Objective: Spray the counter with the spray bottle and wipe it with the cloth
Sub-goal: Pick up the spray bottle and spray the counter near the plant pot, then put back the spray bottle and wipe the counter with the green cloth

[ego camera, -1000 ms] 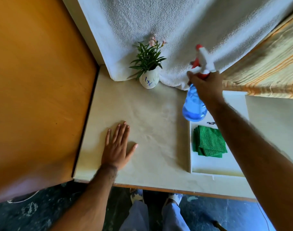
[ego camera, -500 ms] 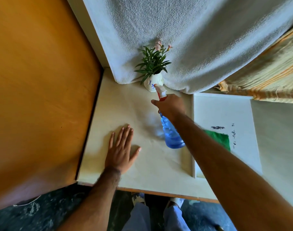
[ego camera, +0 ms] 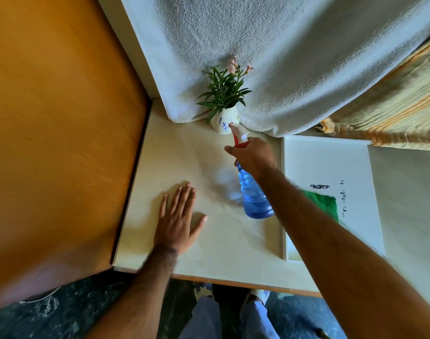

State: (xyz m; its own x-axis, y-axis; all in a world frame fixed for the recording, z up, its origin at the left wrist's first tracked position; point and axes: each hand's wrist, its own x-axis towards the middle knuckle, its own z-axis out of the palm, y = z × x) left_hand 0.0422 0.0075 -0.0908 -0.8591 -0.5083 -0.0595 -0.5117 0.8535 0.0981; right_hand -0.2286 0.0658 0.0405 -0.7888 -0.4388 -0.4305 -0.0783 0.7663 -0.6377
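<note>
Right hand around unlabelled spray bottle

A pale cream table meets an orange wooden panel on its left. Behind the table hangs a white textured towel, with striped yellow fabric to its right. Below the table lies dark, perhaps marbled, floor.
</note>
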